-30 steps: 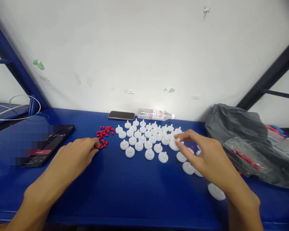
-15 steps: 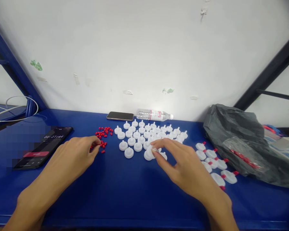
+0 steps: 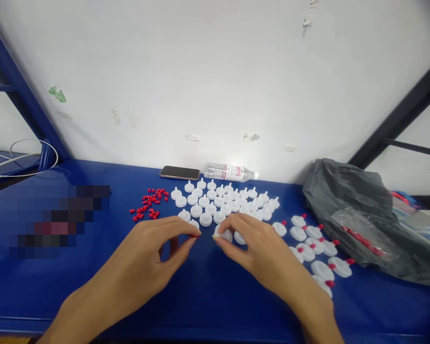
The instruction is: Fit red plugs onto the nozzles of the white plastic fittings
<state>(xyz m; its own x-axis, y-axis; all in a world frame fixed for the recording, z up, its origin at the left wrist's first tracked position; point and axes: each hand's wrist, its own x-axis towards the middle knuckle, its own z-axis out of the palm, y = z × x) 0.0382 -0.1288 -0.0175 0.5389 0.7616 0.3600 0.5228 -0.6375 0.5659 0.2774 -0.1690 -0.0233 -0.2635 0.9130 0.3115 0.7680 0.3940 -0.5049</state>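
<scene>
Between thumb and forefinger, my left hand (image 3: 157, 255) pinches a small red cap (image 3: 198, 235), only its edge showing. Opposite it, my right hand (image 3: 260, 243) is closed on a white round nozzle cap (image 3: 224, 232), partly hidden by the fingers. A cluster of white nozzle caps (image 3: 205, 219) stands behind both hands, spouts up. To the left lies a loose scatter of small red caps (image 3: 145, 209). Right of my right hand, several white nozzle caps with red tips (image 3: 322, 271) lie on their sides.
Along the wall lie a dark phone (image 3: 179, 172) and a clear plastic bottle (image 3: 230, 172). A grey plastic bag (image 3: 329, 186) with a clear packet of red pieces (image 3: 365, 240) covers the right side. A pixelated dark object (image 3: 60, 222) is at left on the blue table (image 3: 200, 306).
My left hand has moved right from the red pile, bringing a red cap close to my right hand. My right hand has shifted slightly left with the white nozzle cap.
</scene>
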